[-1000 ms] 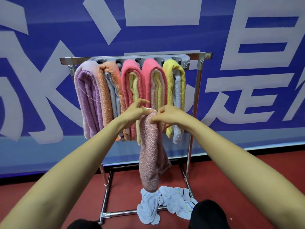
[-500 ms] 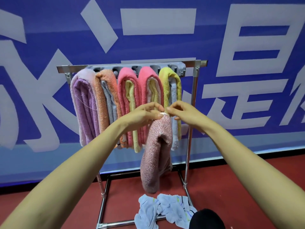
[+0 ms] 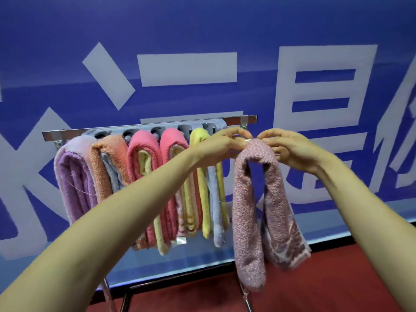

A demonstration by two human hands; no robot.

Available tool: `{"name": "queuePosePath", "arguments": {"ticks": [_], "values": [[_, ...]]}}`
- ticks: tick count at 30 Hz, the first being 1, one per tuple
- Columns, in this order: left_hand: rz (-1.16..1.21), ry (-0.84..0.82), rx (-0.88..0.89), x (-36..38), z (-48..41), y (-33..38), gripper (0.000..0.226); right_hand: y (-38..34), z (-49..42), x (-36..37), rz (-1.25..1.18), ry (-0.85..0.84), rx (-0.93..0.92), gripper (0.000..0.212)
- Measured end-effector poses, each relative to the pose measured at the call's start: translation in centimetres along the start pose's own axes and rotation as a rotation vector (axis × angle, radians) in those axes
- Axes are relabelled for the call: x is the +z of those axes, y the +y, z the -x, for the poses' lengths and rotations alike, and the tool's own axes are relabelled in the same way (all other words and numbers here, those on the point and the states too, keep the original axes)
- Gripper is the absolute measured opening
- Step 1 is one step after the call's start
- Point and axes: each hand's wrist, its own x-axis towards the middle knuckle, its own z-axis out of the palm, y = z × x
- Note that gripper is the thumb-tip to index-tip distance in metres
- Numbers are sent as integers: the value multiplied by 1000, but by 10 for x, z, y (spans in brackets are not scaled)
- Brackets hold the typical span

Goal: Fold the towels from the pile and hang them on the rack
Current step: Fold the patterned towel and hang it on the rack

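Note:
A mauve-pink folded towel (image 3: 249, 210) hangs doubled over at the right end of the metal rack (image 3: 54, 134), its two halves dropping down. My left hand (image 3: 222, 145) and my right hand (image 3: 286, 149) pinch its top fold from either side, close to a small white tag. Further left on the rack hang a purple towel (image 3: 74, 183), an orange towel (image 3: 108, 158), two pink towels (image 3: 144, 158) and a yellow towel (image 3: 202, 185). The rack's right post is hidden behind the mauve towel.
A blue banner wall (image 3: 202, 30) with large white characters stands right behind the rack. Red floor (image 3: 337, 284) lies below, and the rack's lower metal legs (image 3: 126, 298) show at the bottom. The pile on the floor is out of view.
Both hands have lifted the mauve towel up and to the right, from below the hung towels to the rack's top bar. The view has tilted up, so the floor pile left the frame.

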Motion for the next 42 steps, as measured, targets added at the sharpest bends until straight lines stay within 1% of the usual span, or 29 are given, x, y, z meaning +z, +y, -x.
{"name": "queuePosePath", "arguments": {"ticks": [4,6,9,12,17,21,23,25,27,30,31,33,36,38,40,42], "values": [[-269,-44,-12,-11,-41,21,19,-5,-27,-24,88,18,-4,11],[-402,-32,-38,-17,-53,31,19,-6,-42,-26,103,27,-14,10],[-550,9,-123,-32,-66,38,16,-5,-64,-23,152,19,-14,12],[-596,58,-214,-46,-75,42,14,-3,-86,-15,161,50,-22,16],[-600,185,-263,-68,-88,38,14,5,-121,-3,135,69,-7,14],[-662,372,-283,-79,-100,23,19,18,-142,6,131,84,63,12],[-661,445,-290,-83,-104,15,17,24,-150,9,135,101,113,9],[-672,493,-291,-87,-107,9,14,33,-158,13,113,110,158,12],[-724,511,-281,-87,-108,5,14,40,-163,17,95,115,188,19],[-880,525,-246,-84,-106,1,11,50,-167,16,42,142,172,5],[-938,544,-229,-82,-104,1,13,54,-169,16,29,173,154,2],[-1006,585,-185,-81,-100,-2,18,61,-172,14,11,231,135,8],[-1124,585,-101,-78,-95,-3,14,67,-171,19,13,205,156,2],[-1210,544,-120,-75,-92,-3,17,72,-168,20,24,229,141,4],[-1249,494,-162,-70,-88,-1,24,78,-163,19,43,296,61,10],[-1243,450,-174,-66,-84,3,28,84,-151,19,81,402,-79,11]]}}
